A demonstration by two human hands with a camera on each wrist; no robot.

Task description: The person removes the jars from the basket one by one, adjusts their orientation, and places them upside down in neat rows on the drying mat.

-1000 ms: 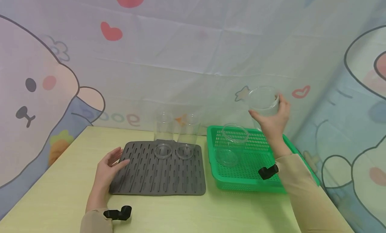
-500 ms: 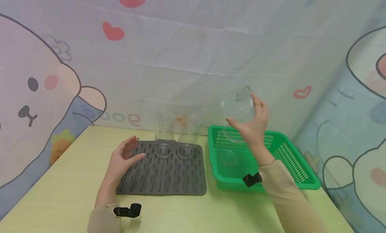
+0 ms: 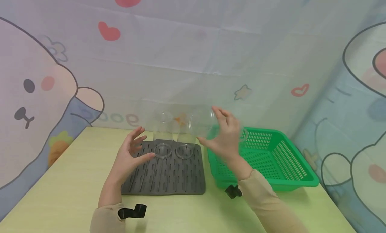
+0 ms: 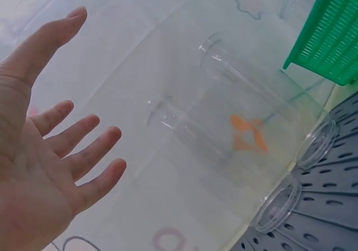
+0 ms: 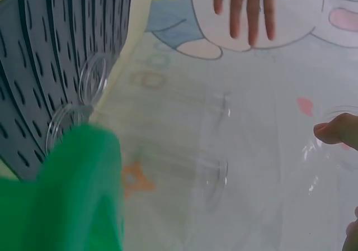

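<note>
My right hand (image 3: 226, 136) holds a clear plastic cup (image 3: 201, 121) between thumb and fingers, raised over the gap between mat and basket in the head view. At the edge of the right wrist view, its thumb (image 5: 338, 129) lies against the cup. My left hand (image 3: 129, 156) hovers over the left part of the grey mat (image 3: 163, 179), fingers spread and holding nothing. Two clear cups stand at the mat's back edge, wider rims down: a left cup (image 3: 163, 151) and a right cup (image 3: 184, 151). Another clear cup (image 3: 243, 135) in the basket is mostly behind my right hand.
The green plastic basket (image 3: 289, 183) stands right of the mat on the pale yellow table (image 3: 169, 213). Directly behind the table hangs a printed cloth (image 3: 181, 59). A black wrist camera (image 3: 132, 211) sits on the left sleeve.
My right hand has carried the cup left and somewhat down, from above the basket toward the mat. My left hand has shifted right over the mat. The standing cups have stayed put.
</note>
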